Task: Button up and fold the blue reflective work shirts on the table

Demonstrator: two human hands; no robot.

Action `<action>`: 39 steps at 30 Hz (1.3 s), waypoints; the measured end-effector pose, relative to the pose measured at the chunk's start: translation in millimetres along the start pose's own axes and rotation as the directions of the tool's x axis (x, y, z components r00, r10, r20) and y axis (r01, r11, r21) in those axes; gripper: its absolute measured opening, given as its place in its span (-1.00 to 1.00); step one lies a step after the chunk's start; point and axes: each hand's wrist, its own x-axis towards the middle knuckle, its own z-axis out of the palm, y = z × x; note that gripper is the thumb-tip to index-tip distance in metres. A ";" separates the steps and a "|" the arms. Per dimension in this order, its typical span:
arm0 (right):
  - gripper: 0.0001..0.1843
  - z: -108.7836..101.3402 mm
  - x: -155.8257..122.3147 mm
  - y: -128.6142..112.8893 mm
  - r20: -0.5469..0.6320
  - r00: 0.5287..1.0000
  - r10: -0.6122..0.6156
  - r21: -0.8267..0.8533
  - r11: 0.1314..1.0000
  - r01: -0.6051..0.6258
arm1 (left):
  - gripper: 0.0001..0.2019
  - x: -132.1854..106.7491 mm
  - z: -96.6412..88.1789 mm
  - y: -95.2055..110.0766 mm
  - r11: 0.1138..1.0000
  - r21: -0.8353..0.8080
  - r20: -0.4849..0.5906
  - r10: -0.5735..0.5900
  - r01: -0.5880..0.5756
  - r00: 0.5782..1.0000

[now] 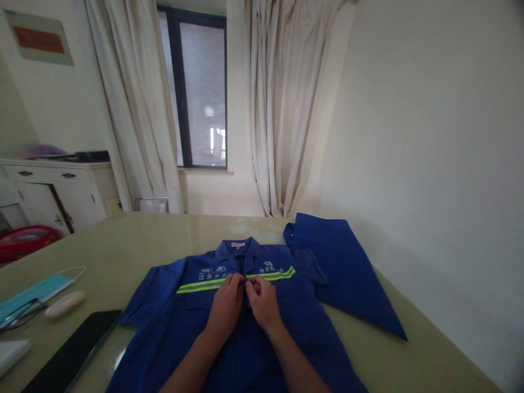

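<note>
A blue short-sleeved work shirt (176, 322) lies spread front up on the table, its collar pointing away from me. Across the chest run yellow-green reflective stripes and white printing. My left hand (227, 300) pinches the shirt's front edge near the stripe, fingers curled together. Right beside it, my right hand (262, 299) pinches the opposite front edge between thumb and forefinger. The two hands almost touch at the middle of the chest. Whether a button sits between the fingertips is hidden.
Folded blue cloth (347, 267) lies at the right, partly under a sleeve, near the wall. To the left are a black phone-like slab (73, 349), a pale mouse-shaped object (64, 304), glasses (24, 314) and a light-blue face mask (36, 295). The pale green table (164, 232) reaches toward the curtains.
</note>
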 end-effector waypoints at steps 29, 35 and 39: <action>-0.87 0.4 3.5 5.8 0.000 0.999 -0.045 0.085 0.995 0.045 | -0.78 11.1 3.2 -17.9 0.875 -0.449 0.000 -0.200 0.178 0.980; -0.91 -0.2 0.2 0.2 0.023 0.997 -0.078 0.045 0.996 0.077 | -0.75 11.2 -1.8 -17.2 0.914 -0.367 0.028 -0.173 0.171 0.985; -0.91 -0.1 -0.2 -1.6 0.017 0.996 -0.087 -0.006 0.996 0.087 | -0.80 10.9 -0.9 -17.3 0.918 -0.352 -0.007 -0.199 0.184 0.980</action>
